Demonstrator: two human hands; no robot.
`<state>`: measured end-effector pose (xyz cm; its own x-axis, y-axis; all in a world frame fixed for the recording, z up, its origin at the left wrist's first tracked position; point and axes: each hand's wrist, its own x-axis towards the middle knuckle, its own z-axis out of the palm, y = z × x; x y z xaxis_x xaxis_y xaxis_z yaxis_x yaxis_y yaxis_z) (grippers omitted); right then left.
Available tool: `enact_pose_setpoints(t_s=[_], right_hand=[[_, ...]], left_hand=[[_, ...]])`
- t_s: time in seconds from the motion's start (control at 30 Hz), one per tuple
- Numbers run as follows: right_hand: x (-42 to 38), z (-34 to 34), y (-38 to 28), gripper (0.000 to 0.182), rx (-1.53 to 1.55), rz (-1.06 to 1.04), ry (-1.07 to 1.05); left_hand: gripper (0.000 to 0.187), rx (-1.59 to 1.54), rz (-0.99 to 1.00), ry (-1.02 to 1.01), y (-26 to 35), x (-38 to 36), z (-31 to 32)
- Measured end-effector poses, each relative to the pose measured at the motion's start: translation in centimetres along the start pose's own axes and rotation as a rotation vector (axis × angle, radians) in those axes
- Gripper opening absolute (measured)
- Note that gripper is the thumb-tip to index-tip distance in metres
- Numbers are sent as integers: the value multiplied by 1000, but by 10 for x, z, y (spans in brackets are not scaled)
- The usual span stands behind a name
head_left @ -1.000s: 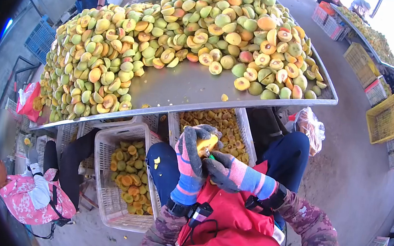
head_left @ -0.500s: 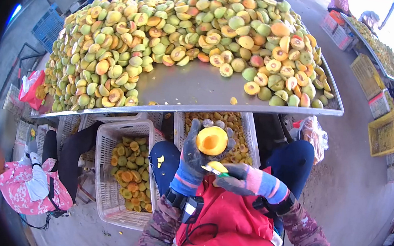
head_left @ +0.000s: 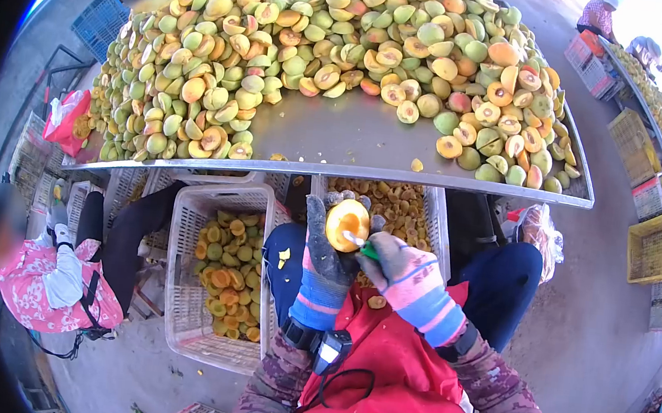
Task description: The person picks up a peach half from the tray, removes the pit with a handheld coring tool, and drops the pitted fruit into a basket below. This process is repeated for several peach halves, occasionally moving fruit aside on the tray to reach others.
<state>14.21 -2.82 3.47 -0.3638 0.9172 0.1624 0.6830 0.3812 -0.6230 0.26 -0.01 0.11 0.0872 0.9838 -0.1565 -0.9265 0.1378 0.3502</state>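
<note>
Just below the near edge of the grey metal worktop [head_left: 330, 138], the gloved left hand [head_left: 328, 256] loosely cups a round, yellow-orange fruit half [head_left: 339, 217], hollow facing up. Farther from the worktop, the gloved right hand [head_left: 406, 272] closes around a small green-handled tool [head_left: 370, 250], its tip slanting leftward to the hollow.

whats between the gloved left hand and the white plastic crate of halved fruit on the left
In the head view, a dark blue trousered knee with yellow scraps on it lies between the left hand and crate
</note>
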Motion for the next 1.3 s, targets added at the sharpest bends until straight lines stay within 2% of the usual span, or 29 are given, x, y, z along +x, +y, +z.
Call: enact_pose_setpoints(t_s=[0.03,0.07,0.1,0.17,0.23,0.3,0.37,0.4,0.43,0.5,0.53,0.57,0.6,0.63,0.67,0.7,0.73,0.8,0.83,0.9,0.93,1.0,1.07,1.1,1.13,1.17,1.23,1.27,1.3], right_hand=[[1,5,0,25,-2,-4,-1],[0,10,-1,25,9,-31,1],[-1,15,0,25,20,-58,2],[-2,22,4,25,57,-78,-5],[-1,22,9,25,110,-128,-130],[-1,23,11,23,148,-89,-197],[4,27,20,22,231,-225,-261],[6,27,22,20,310,-286,-257],[5,27,24,20,321,-294,-263],[4,21,31,20,339,-271,-355],[0,17,37,20,484,-194,-337],[-9,32,58,20,717,1,-385],[-13,40,77,25,724,307,-555],[-25,66,106,29,75,46,-382],[-47,86,133,30,-37,61,-312],[-49,92,146,31,-148,78,-239],[-36,85,145,30,4,167,-241],[-27,61,114,27,249,335,-238],[-27,57,110,27,249,340,-235],[-32,54,110,24,369,302,-167],[-41,60,115,23,366,183,-21],[-44,35,107,24,301,126,1],[-55,29,113,24,255,69,36],[-61,28,113,23,432,243,112],[-66,27,114,23,614,423,188],[-70,27,116,23,619,428,187],[-73,25,123,21,977,525,308],[-76,25,133,21,740,490,256],[-61,5,120,16,729,389,304]], left_hand=[[43,42,-44,-67,3,0,2],[47,148,23,61,2,-3,6],[47,145,24,64,2,-5,8],[47,415,140,119,1,-10,8],[46,355,91,101,2,-8,-2],[45,292,45,91,-1,-11,-14],[41,377,70,28,1,-12,-23],[36,94,-204,-36,16,-9,-29],[36,99,-194,-25,25,-15,-27],[33,1417,596,22,36,-29,-16],[34,1480,681,76,52,-32,-26],[35,1536,774,128,78,-36,-49],[38,1842,874,232,119,-46,-112],[41,2154,962,349,145,-48,-133],[42,2236,873,564,159,-47,-155],[43,2302,779,784,166,-40,-138],[43,2302,805,764,164,-17,-111],[41,2008,1028,435,127,31,-44],[42,1843,922,268,101,65,-13],[40,1918,722,12,53,144,16],[47,2066,499,67,25,189,20],[65,2119,82,136,-25,274,14],[75,2176,71,136,-67,337,-29],[83,2154,120,169,-78,336,-24],[81,2092,131,189,-83,336,-20],[80,2036,133,209,-84,332,-20],[67,1123,77,34,-73,320,-27],[56,881,-52,12,-62,291,-15],[45,634,-175,-7,-48,249,5]])
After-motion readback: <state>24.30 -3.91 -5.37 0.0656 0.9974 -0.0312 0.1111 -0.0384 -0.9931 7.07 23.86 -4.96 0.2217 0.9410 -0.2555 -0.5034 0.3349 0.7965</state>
